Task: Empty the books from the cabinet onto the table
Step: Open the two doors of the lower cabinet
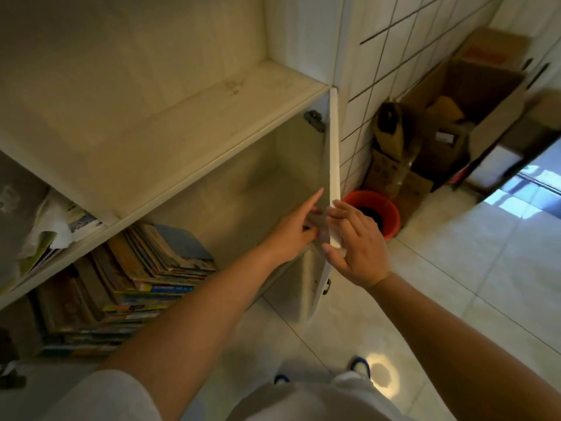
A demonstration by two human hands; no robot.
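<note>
Both hands at the cabinet door (333, 165) edge, left hand (296, 232) inside it, index finger straight, right hand (356, 243) spread against it, books (145, 275) stacked left of the door

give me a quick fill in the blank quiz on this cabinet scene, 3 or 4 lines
1. Both hands, the left hand and the right hand, are at the edge of the open cabinet ____.
2. The stack of books lies in the ____ compartment of the cabinet.
3. The bucket on the floor by the tiled wall is ____ in colour.
4. The boxes in the corner are made of ____.

Missing words: door; lower; red; cardboard
</note>
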